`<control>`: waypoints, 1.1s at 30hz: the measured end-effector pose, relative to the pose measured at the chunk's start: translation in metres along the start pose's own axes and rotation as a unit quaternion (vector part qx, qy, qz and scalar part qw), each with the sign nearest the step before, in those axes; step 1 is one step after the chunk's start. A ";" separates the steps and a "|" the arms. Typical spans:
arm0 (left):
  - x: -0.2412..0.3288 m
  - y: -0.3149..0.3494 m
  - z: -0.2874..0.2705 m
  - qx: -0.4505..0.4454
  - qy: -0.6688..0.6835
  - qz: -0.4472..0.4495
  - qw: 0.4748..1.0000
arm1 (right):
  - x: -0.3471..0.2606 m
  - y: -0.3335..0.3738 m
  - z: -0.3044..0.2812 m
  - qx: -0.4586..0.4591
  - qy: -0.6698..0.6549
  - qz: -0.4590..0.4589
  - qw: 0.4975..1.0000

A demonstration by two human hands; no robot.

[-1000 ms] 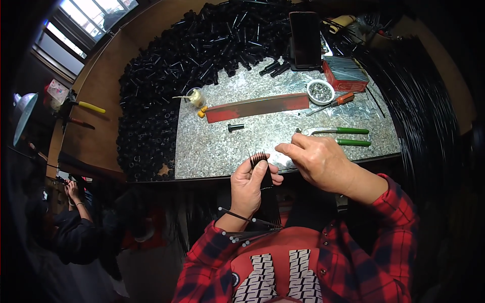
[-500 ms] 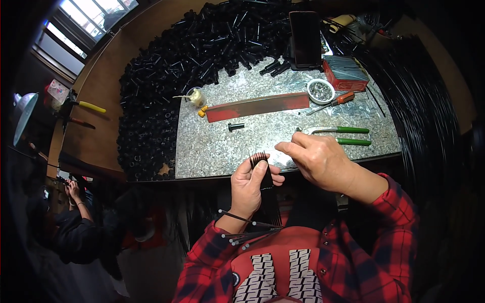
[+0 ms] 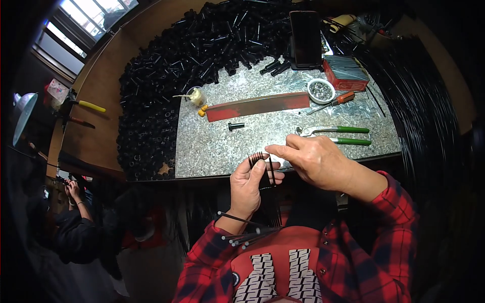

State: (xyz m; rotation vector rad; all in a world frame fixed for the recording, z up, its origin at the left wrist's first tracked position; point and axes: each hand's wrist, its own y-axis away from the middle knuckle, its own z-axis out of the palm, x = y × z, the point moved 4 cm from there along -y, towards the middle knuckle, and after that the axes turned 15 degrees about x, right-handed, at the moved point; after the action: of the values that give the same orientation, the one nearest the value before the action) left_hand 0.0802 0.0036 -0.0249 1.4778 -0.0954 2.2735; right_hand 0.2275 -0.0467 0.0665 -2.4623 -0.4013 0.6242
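Your right grip (image 3: 318, 160) has shifted left to the top of a lone near-upright strand (image 3: 272, 171), pinched or merely touching I cannot tell, just right of the black strand bundle (image 3: 256, 158) your left grip (image 3: 246, 192) clasps by the counter's (image 3: 212, 151) near edge.

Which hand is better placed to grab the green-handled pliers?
Probably the right hand: it's nearer the pliers, though whether it's holding anything is unclear. The left hand is farther away, gripping thin black rods.
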 end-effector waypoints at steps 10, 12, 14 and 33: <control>0.002 -0.001 -0.001 -0.002 0.009 0.012 1.000 | -0.002 -0.001 -0.005 -0.023 0.000 -0.005 1.000; 0.001 0.000 -0.001 -0.003 0.012 0.008 1.000 | -0.003 -0.001 -0.005 -0.020 0.000 -0.007 1.000; 0.001 0.000 -0.001 -0.011 0.015 0.012 1.000 | -0.004 -0.002 -0.005 -0.025 0.005 -0.010 1.000; 0.002 0.002 0.001 -0.002 0.016 0.000 1.000 | 0.007 0.000 0.002 0.022 -0.063 0.020 0.998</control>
State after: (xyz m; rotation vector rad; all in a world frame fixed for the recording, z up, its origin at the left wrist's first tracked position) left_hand 0.0797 0.0022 -0.0229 1.4397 -0.0904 2.2943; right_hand 0.2321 -0.0434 0.0624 -2.4019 -0.3835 0.7996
